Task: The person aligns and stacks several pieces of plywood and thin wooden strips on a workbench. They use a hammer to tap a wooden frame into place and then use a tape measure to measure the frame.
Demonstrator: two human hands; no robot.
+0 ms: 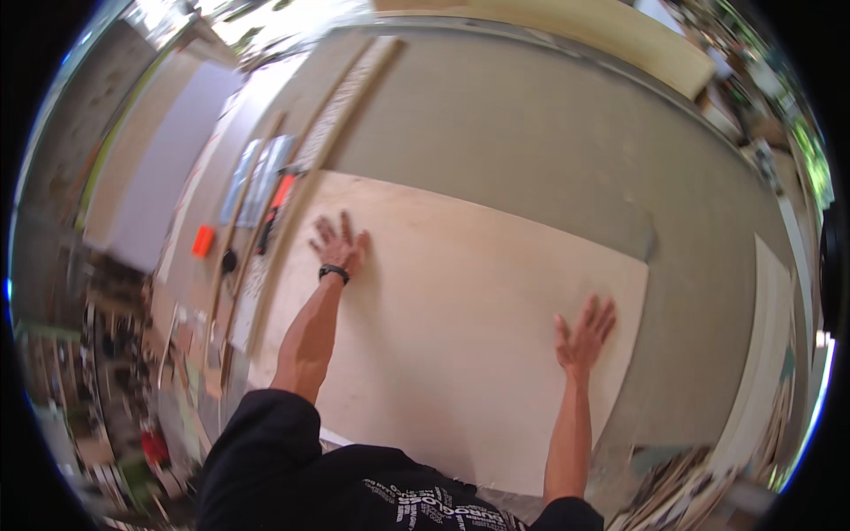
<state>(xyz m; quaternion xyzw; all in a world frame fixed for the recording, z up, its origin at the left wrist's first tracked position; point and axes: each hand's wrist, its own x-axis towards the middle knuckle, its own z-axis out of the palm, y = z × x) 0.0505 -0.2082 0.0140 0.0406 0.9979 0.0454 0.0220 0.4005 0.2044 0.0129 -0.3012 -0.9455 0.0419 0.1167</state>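
Observation:
A large pale plywood sheet (460, 327) lies flat in front of me on a grey-brown work surface (531, 133). My left hand (341, 246), with a dark band on its wrist, rests spread near the sheet's far left corner. Close to the right edge, my right hand (584, 336) lies palm down with its fingers apart. Neither hand grips anything. Just left of the sheet runs a long light wooden strip (305, 168). An orange-and-black hand tool (276, 208) lies against that strip, its kind blurred.
A small orange block-like object (204, 241) and bluish plastic wrapping (252, 181) lie at the left. Thin wooden strips run beside them. A long pale board (567, 35) spans the far edge. Wood offcuts (691, 487) are heaped at the lower right, near another pale board (753, 345).

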